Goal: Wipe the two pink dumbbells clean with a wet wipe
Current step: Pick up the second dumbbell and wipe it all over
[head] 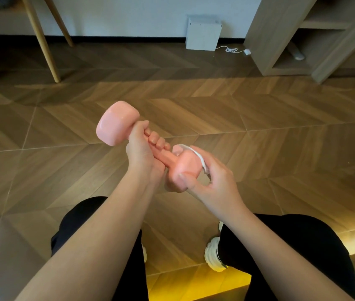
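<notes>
We hold one pink dumbbell [115, 124] tilted in the air between our hands. Our left hand [142, 148] wraps right round its handle, fingers curled tight. Our right hand [214, 181] cups the near head, thumb on the pink surface and fingers curled, pressing a white wet wipe [196, 156] against it. Below the hands are our black-trousered knees [291, 246] and white shoes [212, 253]. Beyond the hands lies the wood floor [259, 127], with a white box [202, 33] at the wall.

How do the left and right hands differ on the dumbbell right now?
The left hand grips the pink dumbbell by its handle, bare; the right hand holds the wet wipe against its near head. The left hand sits farther out, the right hand nearer. Both hold the pink dumbbell.
</notes>
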Demonstrator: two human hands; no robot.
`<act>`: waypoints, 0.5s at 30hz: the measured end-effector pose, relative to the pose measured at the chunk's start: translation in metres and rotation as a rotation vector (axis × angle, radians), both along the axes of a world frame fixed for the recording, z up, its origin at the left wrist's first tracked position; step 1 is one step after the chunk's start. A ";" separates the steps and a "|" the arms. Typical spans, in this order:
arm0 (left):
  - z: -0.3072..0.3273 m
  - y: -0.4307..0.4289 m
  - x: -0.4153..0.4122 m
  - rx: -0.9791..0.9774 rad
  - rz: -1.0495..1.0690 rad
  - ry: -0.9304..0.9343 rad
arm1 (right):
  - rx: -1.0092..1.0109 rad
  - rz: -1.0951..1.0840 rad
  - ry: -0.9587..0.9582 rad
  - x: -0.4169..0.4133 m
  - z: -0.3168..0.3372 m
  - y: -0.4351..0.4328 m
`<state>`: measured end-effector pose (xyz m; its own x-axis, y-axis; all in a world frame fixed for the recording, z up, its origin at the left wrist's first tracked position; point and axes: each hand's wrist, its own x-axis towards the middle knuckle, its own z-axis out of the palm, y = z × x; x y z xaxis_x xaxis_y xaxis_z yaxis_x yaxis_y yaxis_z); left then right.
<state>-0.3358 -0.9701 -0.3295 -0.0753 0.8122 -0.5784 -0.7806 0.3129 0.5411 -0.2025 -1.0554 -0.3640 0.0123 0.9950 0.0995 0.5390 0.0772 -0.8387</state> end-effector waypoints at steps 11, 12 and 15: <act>-0.002 0.004 -0.002 -0.007 -0.009 -0.032 | 0.167 0.143 -0.156 0.002 0.000 -0.004; -0.002 0.003 -0.002 -0.005 -0.015 -0.023 | 0.165 0.150 -0.183 0.002 -0.001 -0.003; -0.001 0.002 -0.003 0.019 -0.031 0.023 | 0.046 0.124 -0.153 0.000 0.004 0.003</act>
